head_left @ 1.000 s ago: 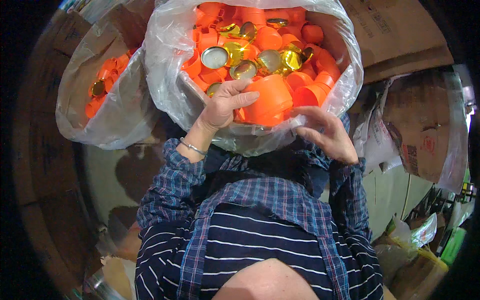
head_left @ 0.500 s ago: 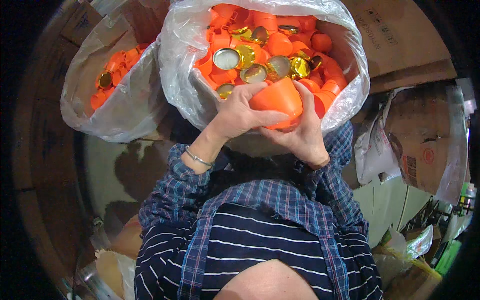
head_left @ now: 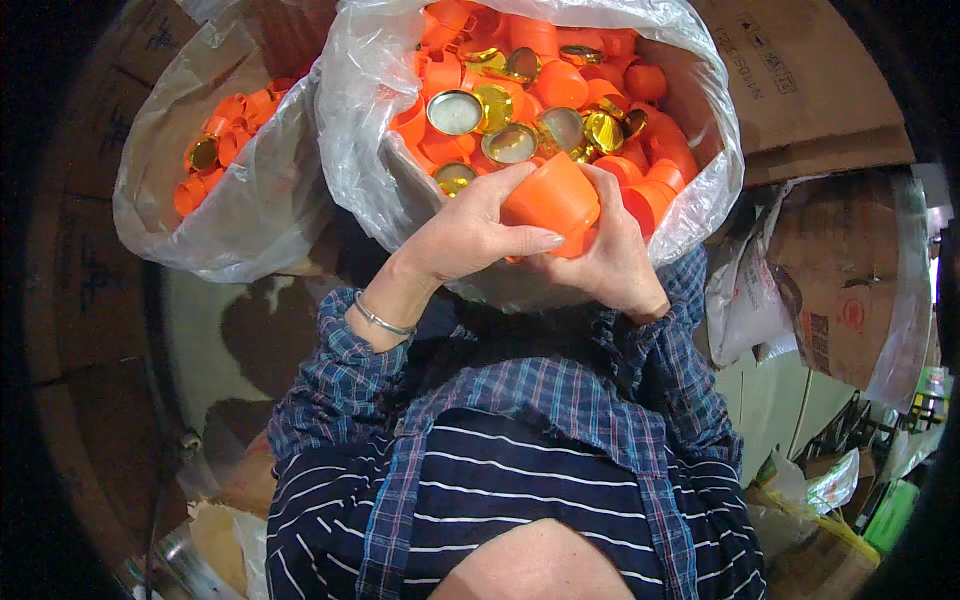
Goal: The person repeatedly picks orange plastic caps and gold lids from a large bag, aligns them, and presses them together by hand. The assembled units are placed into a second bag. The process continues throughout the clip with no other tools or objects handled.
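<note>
Between my two hands is an orange plastic cup (head_left: pixel 556 200), held tilted over the near rim of a large plastic-lined bag (head_left: pixel 365 150). My left hand (head_left: pixel 480 228) is closed on the cup's left side, its thumb lying across the near face. On the right side my right hand (head_left: pixel 610 240) grips the same cup, with some of its fingers hidden beneath. Just beyond the hands, the bag is filled with orange plastic pieces (head_left: pixel 562 85). Several shiny gold lids lie on top, among them one gold-rimmed lid (head_left: pixel 455 112) showing its pale inside.
A second clear bag (head_left: pixel 255 215) with smaller orange parts (head_left: pixel 235 125) stands at the far left. Cardboard (head_left: pixel 810 90) rises at the far right, with a torn carton (head_left: pixel 845 270) and a white plastic sack (head_left: pixel 745 300) below it. Assorted clutter lies at the lower right.
The cup has turned slightly in my hands and shifted a little left. My left wrist has moved a little left and my right hand slightly right. Both hands keep hold of the cup.
</note>
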